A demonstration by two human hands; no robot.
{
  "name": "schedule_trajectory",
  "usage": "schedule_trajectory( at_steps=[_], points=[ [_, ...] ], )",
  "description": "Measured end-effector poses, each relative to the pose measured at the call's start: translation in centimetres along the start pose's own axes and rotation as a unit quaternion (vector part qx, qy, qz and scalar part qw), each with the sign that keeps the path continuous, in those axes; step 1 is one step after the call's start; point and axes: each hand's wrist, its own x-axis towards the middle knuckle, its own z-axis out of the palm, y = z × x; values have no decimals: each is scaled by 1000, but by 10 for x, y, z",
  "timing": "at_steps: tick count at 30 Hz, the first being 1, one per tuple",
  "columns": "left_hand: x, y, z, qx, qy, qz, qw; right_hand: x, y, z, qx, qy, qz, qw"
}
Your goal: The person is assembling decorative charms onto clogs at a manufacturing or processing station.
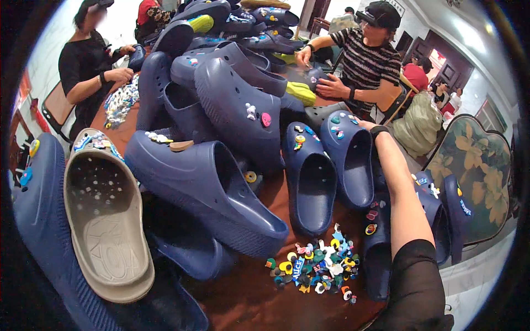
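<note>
My right arm reaches forward from the lower right, a dark band at its wrist. My right hand (pixel 365 126) is closed at the toe of a navy clog (pixel 356 160), its fingers partly hidden by the clog. Small shoe charms sit on that clog's toe. Beside it on the left stands another navy clog (pixel 311 187), also with charms on its front. Nearer me, a loose pile of colourful shoe charms (pixel 323 265) lies on the reddish-brown table (pixel 243 295). My left hand is not in view.
A high heap of navy clogs (pixel 237 105) fills the table's left and middle. A grey-beige clog (pixel 107 220) lies on top at the near left. More charm-covered clogs (pixel 378 243) stand by my forearm. Two people (pixel 367 60) handle clogs across the table; a chair (pixel 469 176) stands right.
</note>
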Motion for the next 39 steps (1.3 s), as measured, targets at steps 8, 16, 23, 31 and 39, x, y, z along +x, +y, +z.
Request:
schedule_trajectory(
  at_steps=[8,16,23,31,39],
  points=[
    [-3,6,-2,28,-12,0,1000,-36,-27,-3,-78,-17,-237,968],
    [0,4,-1,-6,-12,-41,999,-139,-100,-74,-178,342,-180,905],
    [16,16,20,37,54,68,996,-312,-160,-160,-30,182,-281,942],
    [12,7,33,4,-2,91,996,-584,-118,-46,182,-186,-403,877],
    [-2,69,97,-278,-254,11,926,-686,-82,95,262,-270,-429,821]
  ],
)
